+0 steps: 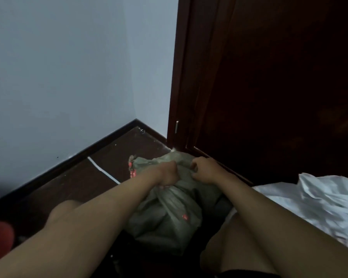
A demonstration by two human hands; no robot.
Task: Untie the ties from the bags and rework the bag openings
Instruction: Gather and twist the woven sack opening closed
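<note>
Grey-green crumpled plastic bag (167,209) on floor between my knees.
My left hand (168,174) and right hand (204,170), arms outstretched, each clench its bunched top.

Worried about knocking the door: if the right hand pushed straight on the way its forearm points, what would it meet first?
The right hand grips the grey-green bag, so bunched bag plastic comes first. Beyond it probably lies the foot of the dark door frame, though depth is unclear.
</note>
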